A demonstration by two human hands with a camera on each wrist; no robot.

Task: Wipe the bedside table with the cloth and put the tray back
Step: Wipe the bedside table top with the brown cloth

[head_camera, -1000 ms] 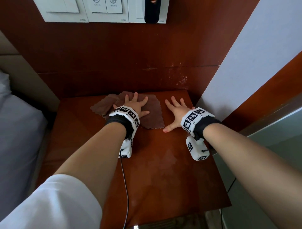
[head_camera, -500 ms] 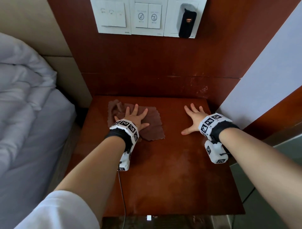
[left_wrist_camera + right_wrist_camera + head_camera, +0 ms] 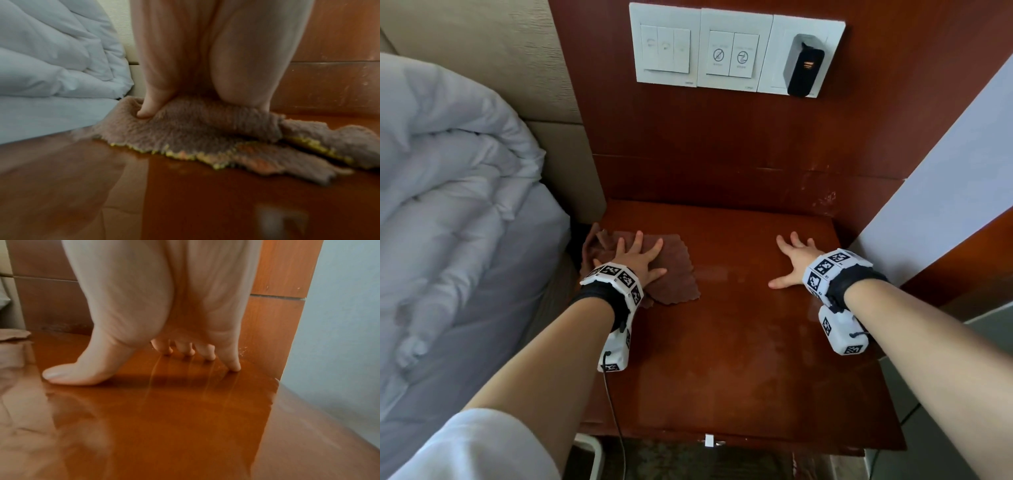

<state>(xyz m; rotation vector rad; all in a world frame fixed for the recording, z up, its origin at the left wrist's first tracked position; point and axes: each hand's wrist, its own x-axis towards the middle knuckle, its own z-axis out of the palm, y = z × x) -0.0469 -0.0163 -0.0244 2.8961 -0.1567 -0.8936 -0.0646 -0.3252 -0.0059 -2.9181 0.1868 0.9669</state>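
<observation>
Lying at the back left of the table (image 3: 739, 342), the cloth (image 3: 674, 274) is a brown, fuzzy square with a wavy, yellowish hem, rumpled at its left end where it reaches the table's edge beside the bed (image 3: 458, 240). The left hand (image 3: 635, 257) presses flat on it with fingers spread, holding nothing in a pinch. The right hand (image 3: 796, 260) rests on bare wood well to the right, fingers straight and splayed, thumb out, fingertips (image 3: 234, 366) touching the top near the right back corner. The table is glossy reddish-brown wood with a smeared sheen, set against a matching wood panel (image 3: 722, 144). A pale wall (image 3: 945, 171) borders it on the right. White bedding is bunched on the bed. Above hang three white switch plates (image 3: 732, 54), the rightmost carrying a black charger (image 3: 804, 68). No tray shows in any view.
</observation>
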